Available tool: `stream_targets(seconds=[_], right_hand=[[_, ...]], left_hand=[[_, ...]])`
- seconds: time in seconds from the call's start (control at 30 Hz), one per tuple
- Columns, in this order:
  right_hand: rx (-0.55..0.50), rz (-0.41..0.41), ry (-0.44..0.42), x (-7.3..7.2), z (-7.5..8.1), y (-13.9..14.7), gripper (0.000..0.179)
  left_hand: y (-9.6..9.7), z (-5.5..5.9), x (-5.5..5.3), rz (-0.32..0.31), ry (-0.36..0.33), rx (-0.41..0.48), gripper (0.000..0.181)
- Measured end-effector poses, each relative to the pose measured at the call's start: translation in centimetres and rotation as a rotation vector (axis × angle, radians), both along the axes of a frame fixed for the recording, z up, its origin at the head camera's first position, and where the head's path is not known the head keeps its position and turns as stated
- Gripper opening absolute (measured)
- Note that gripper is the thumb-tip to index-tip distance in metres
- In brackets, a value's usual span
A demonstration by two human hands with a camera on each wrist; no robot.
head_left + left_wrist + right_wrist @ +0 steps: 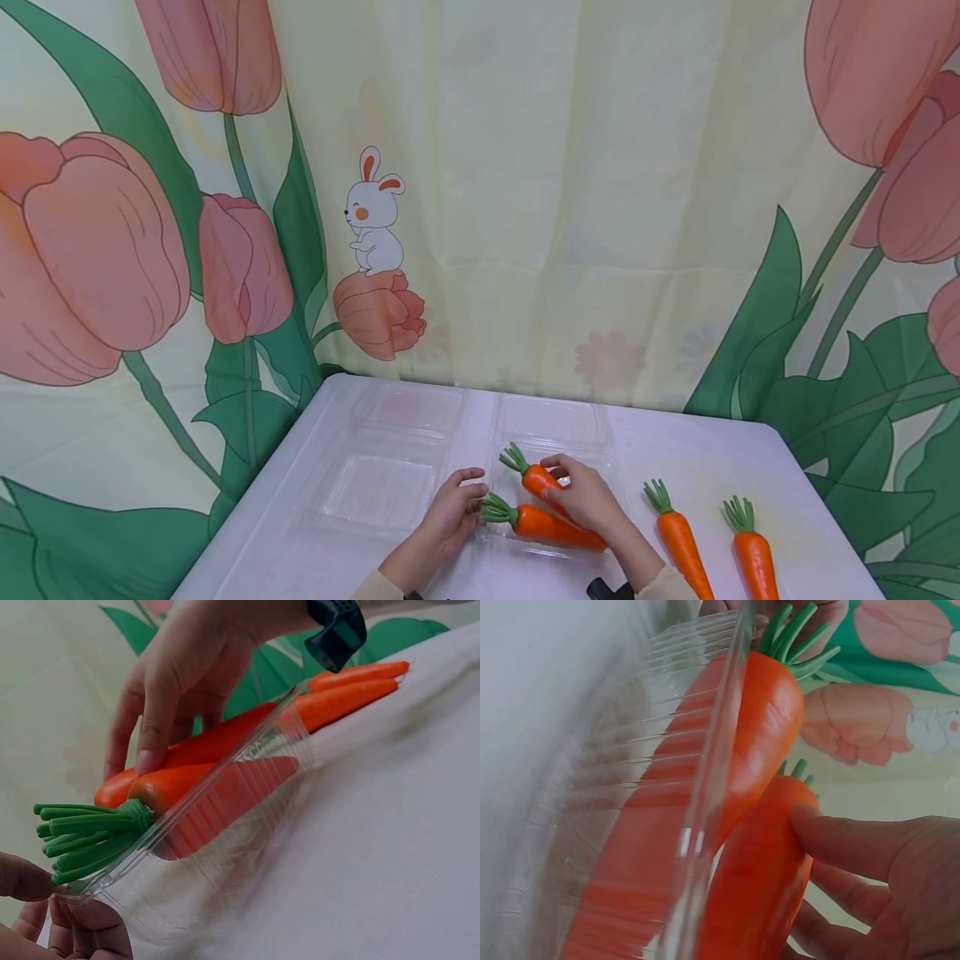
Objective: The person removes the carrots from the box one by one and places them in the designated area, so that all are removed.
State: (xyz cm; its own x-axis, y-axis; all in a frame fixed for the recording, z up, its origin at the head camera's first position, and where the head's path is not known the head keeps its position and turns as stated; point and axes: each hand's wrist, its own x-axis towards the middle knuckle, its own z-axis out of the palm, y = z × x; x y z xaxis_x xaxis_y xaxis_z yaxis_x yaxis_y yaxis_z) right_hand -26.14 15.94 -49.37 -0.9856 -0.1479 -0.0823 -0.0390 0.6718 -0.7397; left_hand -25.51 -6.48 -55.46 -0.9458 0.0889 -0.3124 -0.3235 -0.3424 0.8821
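Observation:
My right hand holds an orange carrot with a green top, thumb on one side and fingers on the other. It lies slanted over the open clear plastic box. A second carrot lies along the near side of this box, its green stalks reaching over the rim. At the left corner, my left hand pinches the box's rim between thumb and fingers, as the left wrist view shows. In the right wrist view, the right thumb presses near the top of the held carrot.
Two more carrots, one nearer and one farther right, lie on the white table. Another open clear box stands at the left. A tulip-printed curtain hangs behind the table.

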Motion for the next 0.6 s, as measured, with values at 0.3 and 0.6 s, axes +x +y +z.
stream_targets(seconds=[0.3, 0.6], right_hand=[[-0.015, -0.040, -0.022, -0.1, 0.7, 0.2, 0.046], [-0.056, -0.047, -0.012, -0.3, 1.1, 1.1, 0.055]], left_hand=[[-0.1, -0.1, 0.0, -0.002, -0.005, 0.000, 0.041], [0.0, 0.0, 0.1, -0.005, -0.008, -0.002, 0.041]])
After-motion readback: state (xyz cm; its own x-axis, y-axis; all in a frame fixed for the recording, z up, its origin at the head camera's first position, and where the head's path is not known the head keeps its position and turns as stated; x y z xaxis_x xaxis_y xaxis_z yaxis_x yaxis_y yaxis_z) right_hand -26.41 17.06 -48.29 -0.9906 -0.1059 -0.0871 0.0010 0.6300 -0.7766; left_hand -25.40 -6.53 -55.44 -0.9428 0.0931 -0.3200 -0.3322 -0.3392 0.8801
